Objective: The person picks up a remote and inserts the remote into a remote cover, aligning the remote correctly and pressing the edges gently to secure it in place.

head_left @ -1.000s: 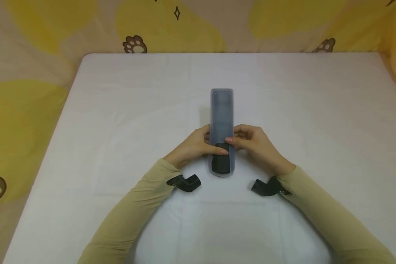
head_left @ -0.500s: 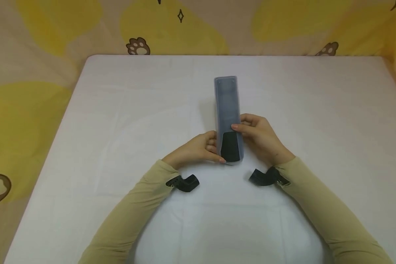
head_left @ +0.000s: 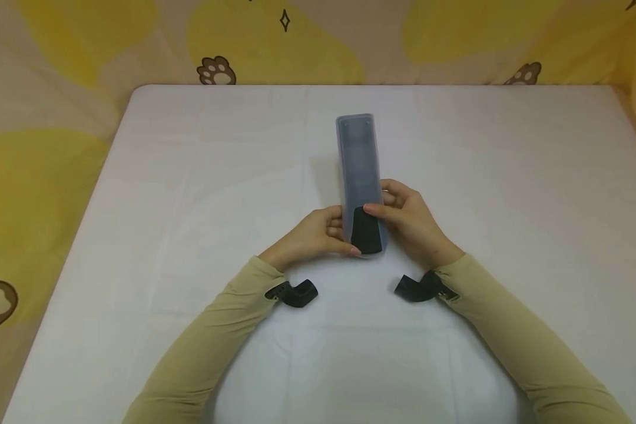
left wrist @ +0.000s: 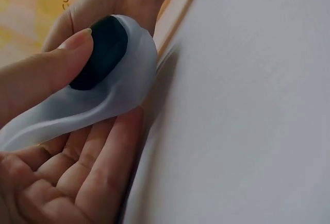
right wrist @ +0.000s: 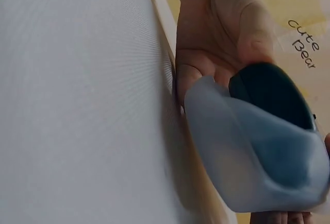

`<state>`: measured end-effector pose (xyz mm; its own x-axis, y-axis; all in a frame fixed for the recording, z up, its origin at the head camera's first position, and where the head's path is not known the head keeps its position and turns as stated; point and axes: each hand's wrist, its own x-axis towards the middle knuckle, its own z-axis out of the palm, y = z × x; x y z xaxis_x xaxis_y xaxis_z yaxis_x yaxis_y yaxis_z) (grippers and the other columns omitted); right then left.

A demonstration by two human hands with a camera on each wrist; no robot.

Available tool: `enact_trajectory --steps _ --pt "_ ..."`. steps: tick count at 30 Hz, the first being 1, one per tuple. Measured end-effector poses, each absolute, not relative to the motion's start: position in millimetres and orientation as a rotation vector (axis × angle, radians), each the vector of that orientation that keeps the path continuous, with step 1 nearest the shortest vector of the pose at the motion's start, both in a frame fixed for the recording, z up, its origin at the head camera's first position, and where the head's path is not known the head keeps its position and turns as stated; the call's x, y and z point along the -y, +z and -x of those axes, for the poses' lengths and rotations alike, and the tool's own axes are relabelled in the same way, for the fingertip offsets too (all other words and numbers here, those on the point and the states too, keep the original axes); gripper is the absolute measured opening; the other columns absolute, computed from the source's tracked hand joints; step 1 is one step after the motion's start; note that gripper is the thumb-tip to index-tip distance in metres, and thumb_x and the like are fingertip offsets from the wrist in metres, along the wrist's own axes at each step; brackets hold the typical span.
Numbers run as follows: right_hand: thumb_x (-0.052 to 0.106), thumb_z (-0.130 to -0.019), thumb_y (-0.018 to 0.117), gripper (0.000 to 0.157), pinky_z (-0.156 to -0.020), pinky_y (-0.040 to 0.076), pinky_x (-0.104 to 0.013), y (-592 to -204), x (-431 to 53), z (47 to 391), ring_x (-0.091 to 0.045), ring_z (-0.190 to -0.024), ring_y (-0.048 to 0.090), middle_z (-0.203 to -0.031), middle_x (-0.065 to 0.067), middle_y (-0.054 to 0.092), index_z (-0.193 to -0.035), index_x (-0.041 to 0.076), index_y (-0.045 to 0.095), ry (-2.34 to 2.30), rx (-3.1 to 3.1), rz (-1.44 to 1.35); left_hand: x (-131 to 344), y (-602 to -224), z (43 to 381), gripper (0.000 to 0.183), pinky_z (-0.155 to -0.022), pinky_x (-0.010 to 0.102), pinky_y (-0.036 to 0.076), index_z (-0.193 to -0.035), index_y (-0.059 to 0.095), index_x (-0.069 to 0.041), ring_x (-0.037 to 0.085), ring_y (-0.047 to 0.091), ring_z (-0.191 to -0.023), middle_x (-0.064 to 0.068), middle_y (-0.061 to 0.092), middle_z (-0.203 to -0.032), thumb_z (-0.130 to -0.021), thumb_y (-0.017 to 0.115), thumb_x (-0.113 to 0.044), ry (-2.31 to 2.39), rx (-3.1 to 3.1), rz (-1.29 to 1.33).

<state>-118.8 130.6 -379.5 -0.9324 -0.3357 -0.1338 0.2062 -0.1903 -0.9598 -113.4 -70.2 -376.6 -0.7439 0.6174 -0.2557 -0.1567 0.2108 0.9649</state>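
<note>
A long dark remote control (head_left: pixel 367 231) lies in a translucent bluish-grey soft cover (head_left: pixel 359 150), held over the table with its far end leaning slightly left. Its black near end shows through the cover's opening. My left hand (head_left: pixel 312 235) holds the near left side, thumb at the bottom corner and fingers curled beneath, as the left wrist view shows. On the other side my right hand (head_left: pixel 410 221) grips the cover, its thumb pressing at the top of the black part. In the right wrist view the cover's rounded end (right wrist: pixel 242 152) bulges out round the dark remote.
The white tabletop (head_left: pixel 217 165) stretches around the hands. A yellow and beige patterned cloth (head_left: pixel 323 41) hangs behind and at the left side. Dark straps (head_left: pixel 299 293) with curved black pieces sit on both wrists over tan sleeves.
The covered remote has moved away from the body and turned slightly, its far end leaning left. My left thumb has slipped from the black part to its near corner; the right hand moved along.
</note>
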Motion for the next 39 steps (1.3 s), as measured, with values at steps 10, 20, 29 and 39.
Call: enact_trajectory --steps 10,20,29,39 --pt "-0.006 -0.085 0.063 0.021 -0.085 0.049 -0.027 -384 -129 120 -0.015 -0.088 0.064 -0.091 -0.005 0.071 -0.103 0.003 0.059 -2.411 -1.622 0.14 81 -374 117 0.026 -0.063 0.022 0.047 -0.087 0.053 -0.002 0.01 0.057 -0.062 0.003 0.061 -0.07 -0.077 0.077 -0.004 1.47 -2.064 -0.417" --pt "-0.011 -0.087 0.058 0.02 -0.085 0.048 -0.026 -383 -128 121 -0.012 -0.085 0.064 -0.088 -0.003 0.071 -0.101 0.004 0.059 -2.489 -1.585 0.056 77 -375 114 0.004 -0.07 0.032 0.057 -0.085 0.06 0.007 0.017 0.068 -0.071 0.016 0.07 -0.083 -0.085 0.061 0.004 1.592 -1.918 -0.315" --pt "-0.008 -0.088 0.059 0.017 -0.086 0.047 -0.026 -383 -127 120 -0.013 -0.085 0.064 -0.087 -0.003 0.071 -0.102 0.003 0.057 -2.509 -1.536 0.051 74 -376 114 0.011 -0.073 0.031 0.056 -0.093 0.063 0.012 0.018 0.069 -0.076 0.019 0.069 -0.085 -0.084 0.064 0.005 1.649 -1.938 -0.246" --pt "-0.002 -0.091 0.059 0.024 -0.088 0.045 -0.025 -381 -126 118 -0.012 -0.09 0.063 -0.092 -0.003 0.071 -0.114 -0.001 0.051 -2.487 -1.504 0.047 75 -377 114 0.018 -0.073 0.034 0.056 -0.102 0.06 0.018 0.018 0.069 -0.075 0.027 0.068 -0.088 -0.086 0.061 0.009 1.793 -1.811 -0.246"
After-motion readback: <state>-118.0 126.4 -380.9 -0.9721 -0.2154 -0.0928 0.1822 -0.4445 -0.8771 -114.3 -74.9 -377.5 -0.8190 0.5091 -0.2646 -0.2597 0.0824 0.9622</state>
